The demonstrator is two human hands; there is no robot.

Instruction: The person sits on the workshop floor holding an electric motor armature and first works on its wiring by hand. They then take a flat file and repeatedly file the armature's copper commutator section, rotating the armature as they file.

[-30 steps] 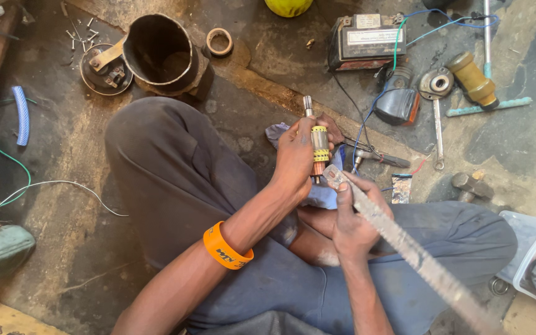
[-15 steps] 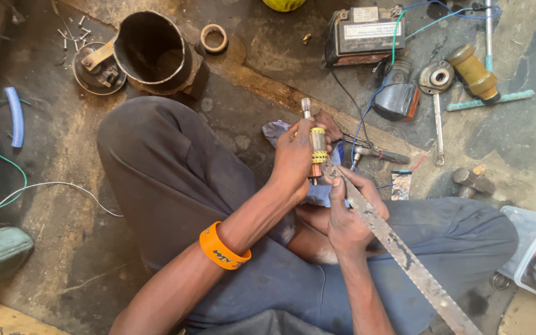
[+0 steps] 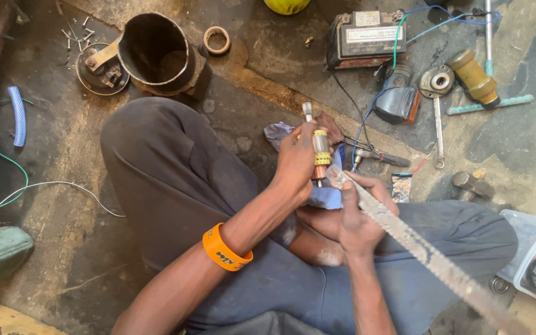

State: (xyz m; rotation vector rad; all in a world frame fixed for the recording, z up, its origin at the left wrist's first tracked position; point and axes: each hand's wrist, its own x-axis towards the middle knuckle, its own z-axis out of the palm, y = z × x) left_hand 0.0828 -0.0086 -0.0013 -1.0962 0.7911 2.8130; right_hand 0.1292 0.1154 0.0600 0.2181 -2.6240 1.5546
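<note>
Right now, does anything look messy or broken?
Yes. Small screws lie scattered loose on the dirty floor by the metal cylinder, which lies tipped on its side. Wires trail loose. The motor armature in the left hand looks whole.

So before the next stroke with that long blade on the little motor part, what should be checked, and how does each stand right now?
1. Left hand grips the small armature: ok, fingers wrapped round it.
2. Right hand holds the long flat blade: ok.
3. Blade tip meets the armature's lower end: ok, they appear to touch.
4. Fingers out of the blade's path: cannot tell, the left fingertips sit close by.
5. Blue cloth under the work: ok, it lies on the lap.
6. Loose wrench and hammer out of the way: ok, on the floor beyond.
</note>
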